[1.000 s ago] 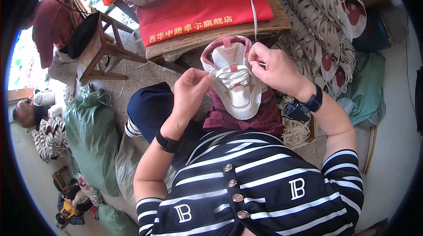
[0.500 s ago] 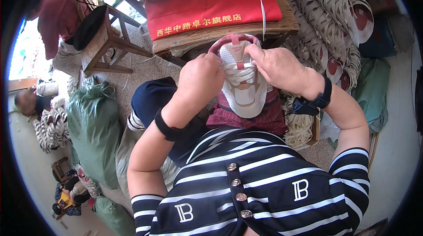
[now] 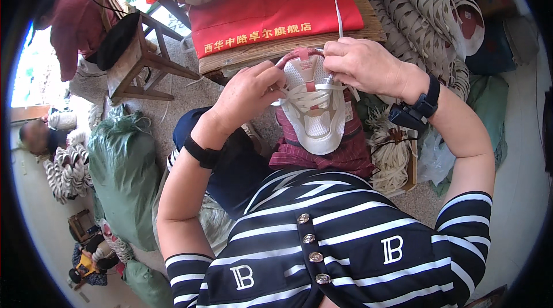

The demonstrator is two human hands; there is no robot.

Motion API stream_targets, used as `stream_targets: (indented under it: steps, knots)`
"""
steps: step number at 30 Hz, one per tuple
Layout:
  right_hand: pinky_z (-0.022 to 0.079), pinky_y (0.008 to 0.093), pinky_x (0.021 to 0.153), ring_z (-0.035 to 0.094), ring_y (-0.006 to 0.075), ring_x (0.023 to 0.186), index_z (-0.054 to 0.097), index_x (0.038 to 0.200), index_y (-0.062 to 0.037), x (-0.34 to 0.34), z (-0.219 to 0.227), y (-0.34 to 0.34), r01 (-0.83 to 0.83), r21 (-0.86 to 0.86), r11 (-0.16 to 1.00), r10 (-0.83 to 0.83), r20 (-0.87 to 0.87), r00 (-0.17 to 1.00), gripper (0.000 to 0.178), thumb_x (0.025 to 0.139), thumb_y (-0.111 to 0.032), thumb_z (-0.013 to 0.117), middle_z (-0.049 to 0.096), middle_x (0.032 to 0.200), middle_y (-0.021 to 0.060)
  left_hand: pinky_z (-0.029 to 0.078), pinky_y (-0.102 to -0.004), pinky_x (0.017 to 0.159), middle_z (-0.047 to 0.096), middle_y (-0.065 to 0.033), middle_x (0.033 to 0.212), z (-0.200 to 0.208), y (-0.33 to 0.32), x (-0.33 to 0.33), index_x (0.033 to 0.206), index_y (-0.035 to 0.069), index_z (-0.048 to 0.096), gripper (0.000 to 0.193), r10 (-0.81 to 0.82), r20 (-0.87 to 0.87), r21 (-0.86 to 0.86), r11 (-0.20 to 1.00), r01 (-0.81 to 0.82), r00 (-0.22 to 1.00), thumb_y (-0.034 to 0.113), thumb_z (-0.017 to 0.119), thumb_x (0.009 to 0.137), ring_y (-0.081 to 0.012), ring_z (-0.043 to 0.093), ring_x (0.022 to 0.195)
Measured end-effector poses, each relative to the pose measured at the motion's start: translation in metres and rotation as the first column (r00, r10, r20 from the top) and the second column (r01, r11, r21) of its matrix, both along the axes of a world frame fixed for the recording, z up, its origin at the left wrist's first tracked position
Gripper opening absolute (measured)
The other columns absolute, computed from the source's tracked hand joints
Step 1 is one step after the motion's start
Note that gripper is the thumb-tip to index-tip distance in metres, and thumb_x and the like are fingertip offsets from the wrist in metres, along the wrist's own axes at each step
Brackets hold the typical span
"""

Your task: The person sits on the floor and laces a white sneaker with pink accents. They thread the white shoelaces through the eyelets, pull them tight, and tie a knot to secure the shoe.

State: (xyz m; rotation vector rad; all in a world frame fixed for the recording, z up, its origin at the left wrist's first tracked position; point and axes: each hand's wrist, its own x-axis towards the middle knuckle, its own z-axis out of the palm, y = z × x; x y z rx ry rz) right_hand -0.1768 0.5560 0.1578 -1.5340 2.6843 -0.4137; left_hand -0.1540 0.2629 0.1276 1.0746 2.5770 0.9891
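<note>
The left grip (image 3: pixel 247 92) has shifted outward, from over the near side of the shoe (image 3: pixel 315 126) to its left edge; the right grip (image 3: pixel 363 66) has drawn off the tongue (image 3: pixel 301 75) to the opposite edge, and a loose lace end (image 3: pixel 354 94) now shows below it. Largest nearby, the wooden table (image 3: pixel 371 23) stands beyond both grips, a red cloth (image 3: pixel 253 20) on it. Below the grips, a maroon striped cloth (image 3: pixel 288 155) lies under the shoe. The shoe, white with pink trim, sits between the grips, toe toward the person. Both grips are closed on its upper edges, fingers drawn together; whether either also pinches lace, I cannot tell. It looks light, with a soft upper and stiffer sole, so the eyelet edges should take a firm hold without crushing the mesh. Smallest, the white laces (image 3: pixel 311 98) cross between the grips; they look limp, apt to slip from a loose pinch.
</note>
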Motion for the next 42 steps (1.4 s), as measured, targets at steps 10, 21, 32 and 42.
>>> stream_targets:
  steps: [10,21,32,42]
  knots:
    - [0.045,0.0279,0.074,0.053,0.0129,0.083,0.065,0.08,0.0,0.015,-0.038,-0.019,0.512,-0.244,0.824,-0.261,0.638,0.725,0.016,0.089,-0.012,0.067,0.049,0.095,0.0027,0.046,-0.0277,0.074,0.053,-0.0054,0.098,-0.033,0.009,0.014,0.091,-0.001,0.069,0.01,0.161,0.313,0.306,0.916,-0.26,0.936,0.009,0.07,0.089,-0.0145,0.055,0.087]
    - [0.044,0.0197,0.077,0.055,0.0062,0.089,0.073,0.099,-0.002,0.047,0.074,-0.058,0.658,-0.438,0.613,0.069,0.859,0.507,0.015,0.098,-0.014,0.065,0.055,0.103,-0.001,0.043,-0.0249,0.084,0.054,-0.0018,0.103,0.086,0.025,0.031,0.097,-0.002,0.072,0.015,0.202,0.177,0.728,0.632,-0.266,0.963,0.013,0.067,0.096,-0.0113,0.052,0.097]
    - [0.046,0.0215,0.071,0.055,0.0042,0.075,0.072,0.098,-0.0032,0.02,0.043,-0.07,0.35,-0.586,0.731,0.201,0.675,0.709,0.018,0.1,-0.02,0.064,0.063,0.083,-0.0044,0.05,-0.0289,0.089,0.065,-0.0016,0.103,0.023,0.023,0.004,0.103,0.003,0.071,0.022,-0.077,0.606,0.488,0.822,-0.294,0.792,0.02,0.074,0.091,-0.0125,0.06,0.1]
    - [0.046,0.0189,0.058,0.053,0.0033,0.065,0.059,0.123,-0.0016,0.016,0.021,-0.052,0.933,-0.303,0.196,0.404,0.892,0.205,0.023,0.101,-0.008,0.053,0.067,0.093,0.0047,0.042,-0.0347,0.098,0.06,-0.0077,0.105,-0.015,0.03,0.022,0.089,0.0,0.064,0.027,-0.304,0.764,0.622,0.114,-0.775,0.569,0.021,0.053,0.103,-0.017,0.057,0.101]
